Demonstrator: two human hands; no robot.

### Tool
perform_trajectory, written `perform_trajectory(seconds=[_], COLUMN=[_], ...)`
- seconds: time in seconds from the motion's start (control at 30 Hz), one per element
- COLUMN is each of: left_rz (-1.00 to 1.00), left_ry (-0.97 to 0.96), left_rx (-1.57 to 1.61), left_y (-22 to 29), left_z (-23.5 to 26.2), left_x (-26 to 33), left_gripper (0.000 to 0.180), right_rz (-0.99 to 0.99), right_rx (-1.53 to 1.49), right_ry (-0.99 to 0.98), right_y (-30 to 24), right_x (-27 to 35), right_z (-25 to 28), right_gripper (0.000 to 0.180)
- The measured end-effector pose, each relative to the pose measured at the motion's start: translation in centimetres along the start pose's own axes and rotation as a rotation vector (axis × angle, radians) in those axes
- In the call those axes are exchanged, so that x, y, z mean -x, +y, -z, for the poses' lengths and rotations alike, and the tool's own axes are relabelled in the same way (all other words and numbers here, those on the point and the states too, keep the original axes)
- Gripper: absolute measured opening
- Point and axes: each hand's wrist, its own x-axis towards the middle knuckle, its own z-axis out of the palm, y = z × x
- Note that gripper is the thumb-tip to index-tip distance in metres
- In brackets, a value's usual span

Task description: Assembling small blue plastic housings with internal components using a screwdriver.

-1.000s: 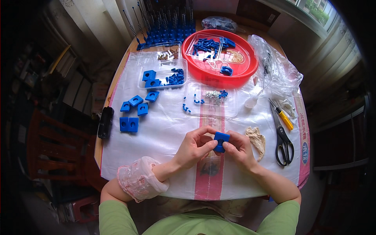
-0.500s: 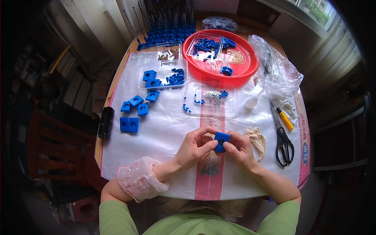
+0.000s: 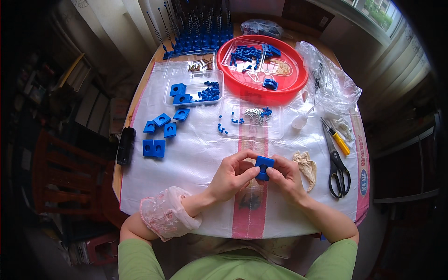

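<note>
Between both hands, above the near middle of the table, is a small blue plastic block (image 3: 264,162) with a round recess. My left hand (image 3: 235,173) pinches its left side, thumb on the front face. My right hand (image 3: 285,176) grips its right side in the same way, and the fingers behind the block are partly hidden. To the left on the cover lie several similar blue blocks with round holes (image 3: 162,120), two of them side by side (image 3: 154,148). A crumpled beige cloth (image 3: 305,169) lies just beyond my right hand.
Clear plastic boxes (image 3: 167,95) hold small blue parts and brass pins (image 3: 200,65). A flat clear tray (image 3: 275,133) carries metal nuts. Behind stands a red basin (image 3: 298,86). At right are black scissors (image 3: 339,179), a yellow-handled tool (image 3: 342,143) and plastic bags (image 3: 338,84).
</note>
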Motion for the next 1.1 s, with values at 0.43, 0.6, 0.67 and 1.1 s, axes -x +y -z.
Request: perform_trajectory(seconds=[0.43,0.6,0.67,1.1], left_rz=[0.008,0.010,-0.004,0.009], left_ry=[0.006,0.010,0.008,0.017], left_rx=[-0.005,-0.002,0.023,0.030], left_y=[-0.45,0.11,-0.27,0.04], left_z=[0.05,-0.25,-0.13,-0.29], left_x=[-0.02,0.01,0.04,0.06], left_gripper=[0.027,0.027,0.026,0.025], right_rz=[0.006,-0.018,-0.015,-0.007], right_rx=[0.056,0.016,0.014,-0.001], right_ry=[-0.003,0.000,-0.007,-0.014], right_y=[-0.50,0.12,0.12,-0.04], right_x=[0.03,0.14,0.08,0.05], right_z=[-0.06,0.27,0.25,0.19], right_gripper=[0.029,0.029,0.029,0.030])
